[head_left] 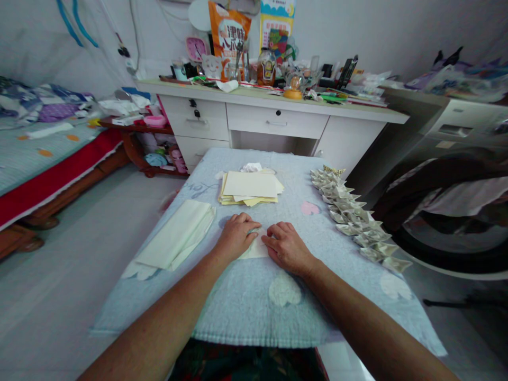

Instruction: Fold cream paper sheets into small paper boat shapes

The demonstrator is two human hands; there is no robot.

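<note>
A small pale sheet of paper [254, 252] lies on the cloth-covered table, partly hidden beneath my hands. My left hand [237, 236] presses its curled fingers and thumb on the paper's left side. On the right edge, the fingers of my right hand [289, 247] are bent and closed on the same sheet. Just beyond them sits a stack of cream and yellow paper [251, 186]. To the left is a larger folded bundle of pale paper [177, 235]. Rows of folded paper boats [349, 214] stand along the table's right side.
The blue table cloth [238, 317] has heart patterns. Behind it stands a white desk [278, 114] crowded with jars, a pink clock [196, 49] and an orange bag [229, 37]. A washing machine [468, 137] is at the right, a bed [43, 153] at the left.
</note>
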